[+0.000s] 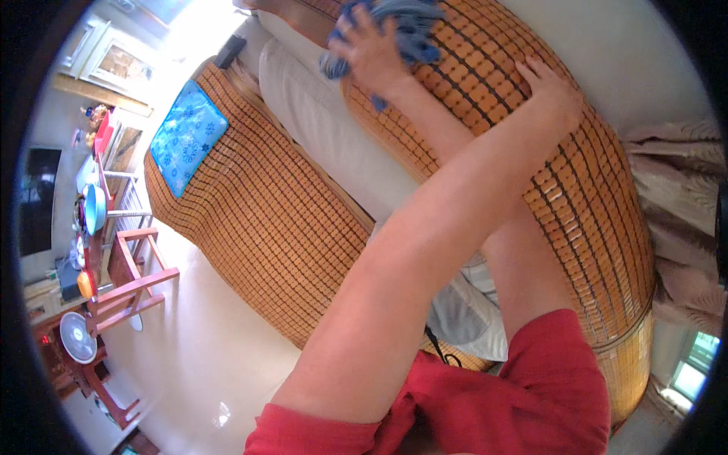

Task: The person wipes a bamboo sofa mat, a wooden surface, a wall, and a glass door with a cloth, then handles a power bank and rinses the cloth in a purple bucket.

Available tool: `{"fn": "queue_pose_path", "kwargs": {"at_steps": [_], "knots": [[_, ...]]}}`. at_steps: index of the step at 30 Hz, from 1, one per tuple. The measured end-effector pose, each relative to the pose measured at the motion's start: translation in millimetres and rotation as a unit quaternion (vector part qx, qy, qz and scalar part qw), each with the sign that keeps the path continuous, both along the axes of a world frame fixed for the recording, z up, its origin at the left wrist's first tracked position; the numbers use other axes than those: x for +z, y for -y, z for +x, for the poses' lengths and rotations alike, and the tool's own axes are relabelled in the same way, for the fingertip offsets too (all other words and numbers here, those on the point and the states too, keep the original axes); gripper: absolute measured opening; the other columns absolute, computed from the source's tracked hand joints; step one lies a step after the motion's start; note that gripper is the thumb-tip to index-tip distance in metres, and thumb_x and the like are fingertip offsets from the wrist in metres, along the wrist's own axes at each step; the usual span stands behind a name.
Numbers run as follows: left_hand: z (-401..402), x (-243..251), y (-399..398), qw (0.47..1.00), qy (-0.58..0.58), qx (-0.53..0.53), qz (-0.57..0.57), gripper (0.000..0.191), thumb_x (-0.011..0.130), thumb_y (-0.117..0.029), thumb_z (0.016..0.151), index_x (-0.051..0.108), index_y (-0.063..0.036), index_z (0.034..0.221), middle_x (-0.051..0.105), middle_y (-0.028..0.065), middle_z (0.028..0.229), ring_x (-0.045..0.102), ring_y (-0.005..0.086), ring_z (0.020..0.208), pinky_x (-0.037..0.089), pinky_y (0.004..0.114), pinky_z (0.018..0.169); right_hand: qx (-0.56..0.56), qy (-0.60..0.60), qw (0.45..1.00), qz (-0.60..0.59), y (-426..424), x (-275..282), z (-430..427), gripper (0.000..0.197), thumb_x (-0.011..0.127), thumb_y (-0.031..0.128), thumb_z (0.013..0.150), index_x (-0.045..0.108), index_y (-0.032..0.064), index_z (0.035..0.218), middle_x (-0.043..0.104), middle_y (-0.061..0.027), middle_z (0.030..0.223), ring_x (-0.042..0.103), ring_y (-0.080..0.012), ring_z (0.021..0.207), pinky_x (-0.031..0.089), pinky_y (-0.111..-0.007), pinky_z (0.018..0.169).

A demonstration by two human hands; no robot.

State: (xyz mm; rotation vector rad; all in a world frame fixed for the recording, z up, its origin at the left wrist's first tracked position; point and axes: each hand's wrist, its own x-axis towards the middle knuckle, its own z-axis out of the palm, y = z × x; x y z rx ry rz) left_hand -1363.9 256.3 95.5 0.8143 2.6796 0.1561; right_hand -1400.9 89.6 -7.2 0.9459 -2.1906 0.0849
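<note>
My right hand (372, 54) is at the top of the view, pressed with spread fingers on a bunched blue cloth (412, 28), somewhat blurred. The cloth lies against a bamboo tile mat (472, 62) draped over the sofa's backrest. Across my right forearm passes my left arm, so the two arms are crossed. My left hand (549, 94) rests on the same mat near its upper edge, holding nothing, its fingers apart. Between the backrest and the seat shows pale sofa fabric (318, 114).
A second bamboo tile mat (273, 210) covers the seat, with a blue patterned pad (190, 136) at its far end. Beyond the pale floor (193, 352) stand a wooden stool (136, 278) and a blue basin (95, 209). A curtain (677, 216) hangs at right.
</note>
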Motion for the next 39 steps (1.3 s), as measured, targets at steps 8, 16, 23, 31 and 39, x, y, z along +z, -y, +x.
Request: {"fn": "queue_pose_path", "kwargs": {"at_steps": [8,16,23,31,39], "knots": [[12,7,22,0.996,-0.035,0.015,0.076,0.068,0.059,-0.041,0.081,0.035,-0.0003,0.131,0.02,0.0267,0.14,0.017,0.0448,0.129,0.02,0.061,0.1,0.029,0.449,0.864,-0.224,-108,-170,154,0.032,0.052,0.015,0.08,0.054,0.0033,0.11,0.056,-0.0079,0.104,0.048,-0.019,0.102,0.033,-0.038,0.097],[9,-23,28,0.984,-0.159,-0.003,0.084,0.069,0.049,-0.046,0.086,0.03,0.0015,0.133,0.013,0.0239,0.143,0.013,0.0423,0.13,0.017,0.054,0.104,-0.207,0.312,0.892,0.255,-336,-117,364,0.034,0.054,0.013,0.077,0.06,0.0218,0.109,0.056,0.0076,0.111,0.049,-0.0144,0.103,0.019,-0.046,0.107],[81,-76,-17,0.848,-0.359,-0.105,0.376,0.048,0.043,-0.028,0.091,0.037,0.0024,0.128,0.025,0.0253,0.137,0.024,0.0402,0.127,0.02,0.051,0.103,-0.39,0.259,0.877,0.111,-365,-108,389,0.022,0.058,0.022,0.076,0.065,0.0218,0.097,0.06,0.0027,0.097,0.053,-0.0164,0.095,0.015,-0.057,0.103],[69,-101,-53,0.773,-0.478,-0.164,0.384,0.033,0.053,-0.036,0.086,0.063,-0.0111,0.106,0.055,0.0025,0.12,0.044,0.0195,0.117,0.028,0.039,0.099,-0.306,0.141,0.942,-0.003,-284,-35,279,0.014,0.06,0.026,0.071,0.056,0.0243,0.085,0.048,0.0022,0.082,0.049,-0.0158,0.082,0.018,-0.058,0.1],[90,-94,-48,0.832,-0.428,-0.13,0.327,0.042,0.044,-0.04,0.09,0.06,-0.0069,0.111,0.051,0.0042,0.125,0.039,0.0202,0.123,0.021,0.04,0.105,-0.458,0.188,0.868,0.021,-463,-33,452,0.013,0.063,0.013,0.064,0.059,0.0203,0.075,0.058,-0.0037,0.085,0.055,-0.0221,0.08,0.038,-0.042,0.072]]}}
